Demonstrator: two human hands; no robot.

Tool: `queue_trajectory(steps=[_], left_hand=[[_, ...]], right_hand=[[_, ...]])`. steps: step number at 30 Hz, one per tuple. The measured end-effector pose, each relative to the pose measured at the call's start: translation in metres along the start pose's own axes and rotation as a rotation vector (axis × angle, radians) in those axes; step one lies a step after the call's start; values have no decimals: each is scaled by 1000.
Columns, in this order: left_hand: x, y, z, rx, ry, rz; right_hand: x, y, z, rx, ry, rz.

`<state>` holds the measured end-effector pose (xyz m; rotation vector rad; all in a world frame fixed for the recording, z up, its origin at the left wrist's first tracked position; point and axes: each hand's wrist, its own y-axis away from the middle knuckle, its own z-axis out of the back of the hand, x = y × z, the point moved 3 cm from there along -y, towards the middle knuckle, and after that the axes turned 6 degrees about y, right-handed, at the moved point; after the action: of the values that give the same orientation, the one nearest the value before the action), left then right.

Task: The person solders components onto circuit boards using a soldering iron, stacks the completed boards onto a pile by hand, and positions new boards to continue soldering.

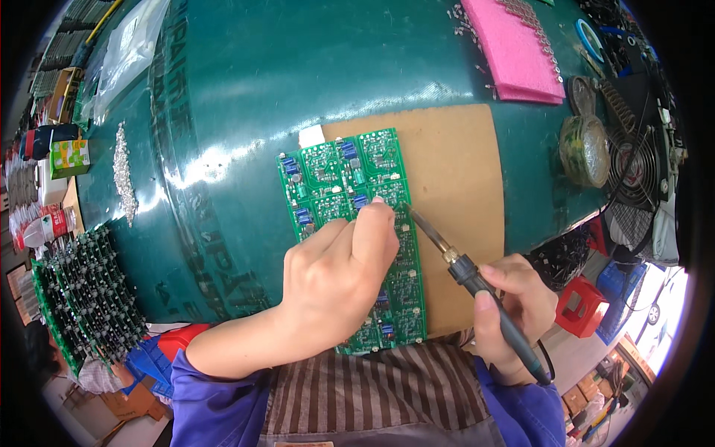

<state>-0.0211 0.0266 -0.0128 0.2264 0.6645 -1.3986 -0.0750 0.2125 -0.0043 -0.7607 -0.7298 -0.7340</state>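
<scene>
A green circuit board panel (406,298) lies partly on a flat brown sheet (462,186), populated with blue, silver and white components. Over the middle of the panel is my left hand (331,272), its fingers closed in a pinch; the hand hides whatever may be between the fingertips. My right hand (525,298) grips a soldering iron (465,272) by its dark handle. The iron slants up and left, with its tip at the panel's right edge, close to my left fingertips. I cannot tell whether the tip touches the board.
On the green table (246,97), a pile of small silver parts (124,175) lies left. Populated boards (86,298) stand in rows at the lower left. Pink foam (514,56) with metal parts sits far right, near a tape roll (585,153) and a fan (633,167).
</scene>
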Motion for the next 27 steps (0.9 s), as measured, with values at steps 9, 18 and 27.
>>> queue_trajectory(steps=[9,18,27], left_hand=[[-3,-2,-1,-38,-73,-70],[4,-5,1,-49,52,-78],[-4,-2,-4,-78,-147,-120]], right_hand=[[4,-4,-3,10,25,-23],[7,-5,0,42,36,-12],[6,-8,-3,41,27,13]])
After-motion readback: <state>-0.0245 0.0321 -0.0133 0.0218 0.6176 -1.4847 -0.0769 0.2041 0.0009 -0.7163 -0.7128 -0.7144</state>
